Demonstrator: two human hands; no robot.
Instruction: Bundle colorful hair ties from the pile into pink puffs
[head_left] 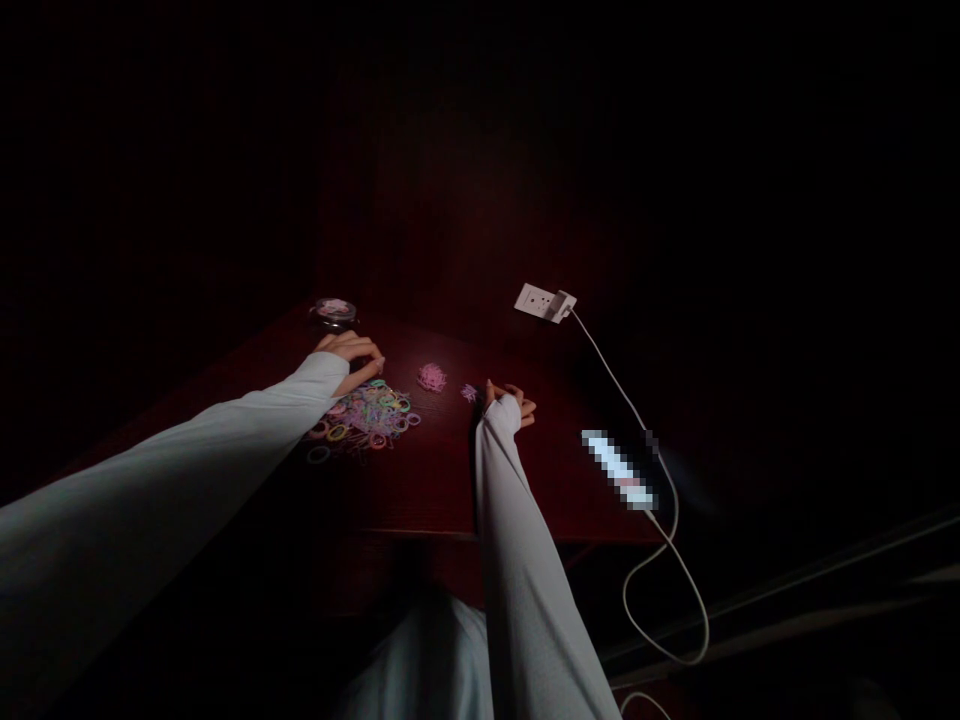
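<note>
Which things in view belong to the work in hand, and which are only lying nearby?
Likely in the work:
mixed pile by left hand
pink cluster
purple cluster by right hand

Likely just nearby:
white cable
pixelated object
round container, role unclear

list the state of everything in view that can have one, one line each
left hand: fingers bent at the mixed pile's far edge, grip unclear
right hand: beside the purple pile, fingers bent, grip unclear
mixed pile: loose, spread out, many-coloured
pink pile: gathered in a clump
purple pile: small, loose
round container: pink showing, lid unclear
plug: in the socket panel
cable: connected to plug, looped lower down
</note>
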